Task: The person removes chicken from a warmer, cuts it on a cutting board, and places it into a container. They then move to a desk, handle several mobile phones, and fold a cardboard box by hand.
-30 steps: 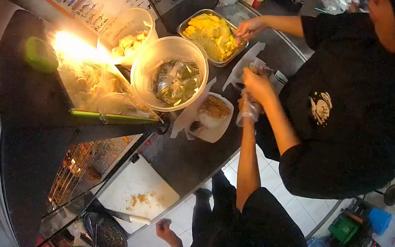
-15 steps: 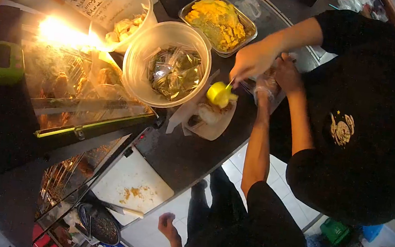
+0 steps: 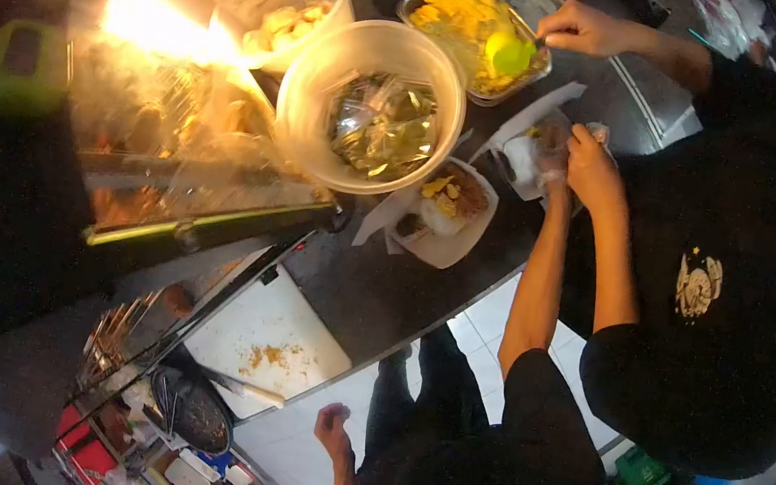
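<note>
My right hand [image 3: 550, 154], in a clear plastic glove, reaches over a paper food tray [image 3: 521, 165] with white rice. Its fingers are hard to make out, and a co-worker's hand [image 3: 596, 176] is right beside it. Low at the left, away from the counter, hangs my left hand [image 3: 333, 427], loosely curled with nothing visible in it. Nearer to me lies a second paper tray [image 3: 469, 242] holding rice, yellow food and brown food. The co-worker's other hand [image 3: 582, 29] holds a yellow-green scoop [image 3: 508, 55] over a metal pan [image 3: 540, 77] of yellow shredded food.
A clear bucket [image 3: 296, 135] of small packets stands beside another tub [image 3: 339, 12] of pale pieces. At left, a brightly lit display case [image 3: 203, 217] adjoins the counter. A knife [image 3: 244, 386] lies on a white cutting board [image 3: 298, 319]. The co-worker [image 3: 738, 292] stands close on my right.
The co-worker's scoop has moved from above the nearer tray to the metal pan. Yellow food now shows in that tray. The whole view has shifted, and the farther tray shows more clearly.
</note>
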Demonstrator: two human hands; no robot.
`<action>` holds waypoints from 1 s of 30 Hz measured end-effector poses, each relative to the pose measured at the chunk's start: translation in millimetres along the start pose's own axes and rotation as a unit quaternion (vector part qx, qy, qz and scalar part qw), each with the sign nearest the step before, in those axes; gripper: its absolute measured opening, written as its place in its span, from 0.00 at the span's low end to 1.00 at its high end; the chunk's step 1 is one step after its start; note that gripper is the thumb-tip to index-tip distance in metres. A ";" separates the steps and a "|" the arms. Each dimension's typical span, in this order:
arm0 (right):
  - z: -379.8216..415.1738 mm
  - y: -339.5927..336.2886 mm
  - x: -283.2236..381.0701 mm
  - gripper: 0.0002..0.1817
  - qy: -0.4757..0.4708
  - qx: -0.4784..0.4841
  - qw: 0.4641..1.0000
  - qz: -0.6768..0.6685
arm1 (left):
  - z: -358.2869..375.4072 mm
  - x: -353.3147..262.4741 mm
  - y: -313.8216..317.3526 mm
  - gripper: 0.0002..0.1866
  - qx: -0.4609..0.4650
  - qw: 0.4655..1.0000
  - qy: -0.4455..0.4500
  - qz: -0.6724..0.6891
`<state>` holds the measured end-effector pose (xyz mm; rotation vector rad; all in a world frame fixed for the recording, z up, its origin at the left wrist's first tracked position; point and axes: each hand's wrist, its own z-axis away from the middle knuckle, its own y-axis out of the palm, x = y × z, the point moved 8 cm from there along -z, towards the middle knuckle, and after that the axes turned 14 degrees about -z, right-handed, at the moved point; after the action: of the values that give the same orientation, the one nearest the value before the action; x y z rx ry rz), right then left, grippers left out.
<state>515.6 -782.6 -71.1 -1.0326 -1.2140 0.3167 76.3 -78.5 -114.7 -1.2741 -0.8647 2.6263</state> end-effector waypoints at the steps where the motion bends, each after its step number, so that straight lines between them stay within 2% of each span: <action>1: -0.5 -0.9 -0.5 0.23 0.002 0.004 1.000 0.011 | -0.6 3.6 0.7 0.08 0.012 1.000 0.006 0.009; 4: 24.3 32.3 -12.7 0.23 0.007 0.040 0.998 0.039 | -2.7 14.2 -3.1 0.08 0.008 1.000 0.019 0.023; 6: 69.5 64.8 -28.7 0.23 0.011 0.059 0.996 0.068 | -4.8 24.3 -8.2 0.08 0.011 0.999 0.016 0.029; 9: 137.1 89.1 -23.0 0.23 -0.033 0.048 0.993 0.105 | -3.2 28.6 -18.3 0.08 -0.001 0.997 0.012 0.073; 10: 165.4 101.9 -13.1 0.22 -0.052 0.035 0.992 0.107 | -5.7 33.6 -24.4 0.08 -0.008 0.999 0.016 0.046; 12: 213.3 112.8 29.6 0.22 -0.093 0.007 0.992 0.082 | -6.2 36.7 -43.1 0.08 -0.028 0.999 0.017 0.017; 15: 294.8 116.2 114.5 0.22 -0.143 -0.022 0.989 0.009 | -8.0 17.5 -68.7 0.10 -0.060 0.996 0.028 0.054; 18: 419.4 146.7 218.4 0.22 -0.192 0.041 0.978 -0.071 | -16.7 -12.1 -91.4 0.12 -0.013 0.997 0.081 0.000; 19: 460.4 164.3 252.8 0.21 -0.197 0.111 0.967 -0.114 | -23.5 -26.1 -114.7 0.14 -0.074 0.987 0.139 -0.021; 21: 533.3 217.4 278.9 0.17 -0.244 0.189 0.943 -0.124 | -44.5 -71.9 -169.4 0.21 -0.193 0.940 0.267 -0.092; 22: 570.3 243.9 291.4 0.15 -0.265 0.229 0.928 -0.130 | -64.3 -84.6 -198.8 0.28 -0.207 0.949 0.240 -0.009; 23: 589.3 252.2 298.9 0.15 -0.252 0.237 0.931 -0.116 | -85.9 -99.4 -231.8 0.32 -0.324 0.883 0.325 -0.101; 24: 608.0 260.2 306.9 0.14 -0.238 0.245 0.934 -0.102 | -93.0 -138.7 -273.5 0.32 -0.374 0.855 0.353 -0.065; 25: 619.9 248.0 330.9 0.15 -0.264 0.267 0.913 -0.158 | -104.2 -166.7 -309.7 0.35 -0.409 0.838 0.360 -0.010; 26: 624.2 235.4 341.6 0.16 -0.241 0.298 0.907 -0.176 | -134.5 -171.2 -340.4 0.35 -0.463 0.826 0.322 -0.022; 27: 628.3 222.3 352.7 0.16 -0.217 0.327 0.899 -0.192 | -148.6 -191.2 -365.9 0.35 -0.495 0.805 0.327 -0.022; 28: 626.5 213.6 341.6 0.16 -0.209 0.279 0.913 -0.211 | -157.0 -210.1 -382.6 0.36 -0.524 0.783 0.335 -0.021; 29: 620.6 201.9 326.9 0.16 -0.202 0.228 0.925 -0.229 | -175.9 -219.8 -381.7 0.36 -0.508 0.787 0.351 -0.014; 30: 616.6 182.8 324.7 0.16 -0.192 0.208 0.932 -0.228 | -185.4 -224.3 -379.7 0.38 -0.567 0.752 0.336 -0.018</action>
<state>151.7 -162.6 -24.0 -0.3083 -1.6096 0.3986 301.6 249.4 151.0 -2.0897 -2.3106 1.1519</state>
